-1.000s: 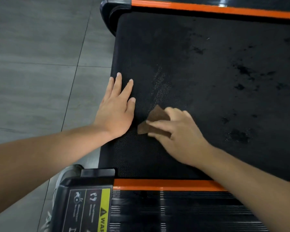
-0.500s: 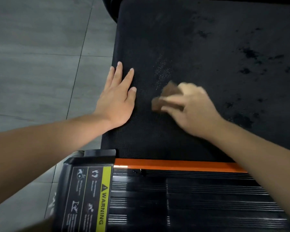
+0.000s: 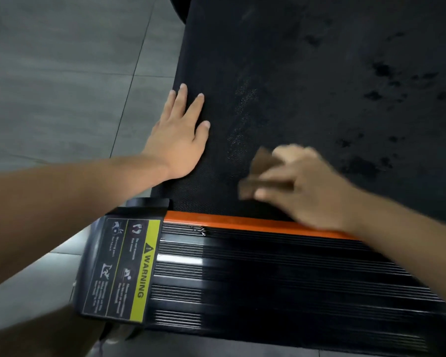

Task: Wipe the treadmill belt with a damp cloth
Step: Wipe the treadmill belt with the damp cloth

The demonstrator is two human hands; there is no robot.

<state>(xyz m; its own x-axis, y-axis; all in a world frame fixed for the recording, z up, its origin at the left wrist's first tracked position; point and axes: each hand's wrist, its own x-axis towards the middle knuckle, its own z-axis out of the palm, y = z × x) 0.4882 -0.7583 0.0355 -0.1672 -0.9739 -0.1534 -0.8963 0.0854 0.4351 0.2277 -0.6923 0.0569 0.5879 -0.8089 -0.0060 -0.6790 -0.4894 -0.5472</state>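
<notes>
The black treadmill belt (image 3: 307, 81) fills the upper right of the head view, with dark wet blotches on its right side. My left hand (image 3: 180, 140) lies flat on the belt's left edge, fingers straight. My right hand (image 3: 301, 184), blurred by motion, presses a small brown cloth (image 3: 260, 163) onto the belt near the orange strip. Its fingers cover most of the cloth; only the left part shows.
An orange strip (image 3: 216, 220) borders the belt's near edge, with the black ribbed side rail (image 3: 281, 284) below it. A yellow warning label (image 3: 142, 269) sits on the rail's left end cap. Grey floor tiles (image 3: 62, 73) lie to the left.
My right hand with the cloth slid away up the belt, then back toward the orange strip. The camera tilted down, showing more of the side rail. My left hand stayed put.
</notes>
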